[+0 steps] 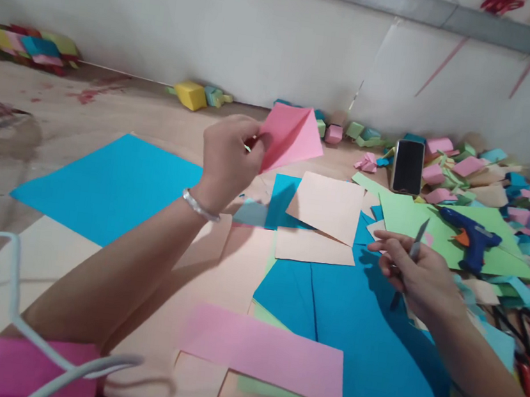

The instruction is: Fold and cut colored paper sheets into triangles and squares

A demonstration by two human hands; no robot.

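Over the head feed, I'm seeing the left hand (233,149) pinching a folded pink paper (296,139), raised left of the peach square (326,205). Right of that square, the right hand (424,279) is grasping a slim cutter (417,243); farther right, a glue gun (478,239) is lying.

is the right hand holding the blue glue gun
No, the right hand holds a slim pointed tool, while the blue glue gun lies on green paper.

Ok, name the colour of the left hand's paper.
The paper in the left hand is pink, in the head view.
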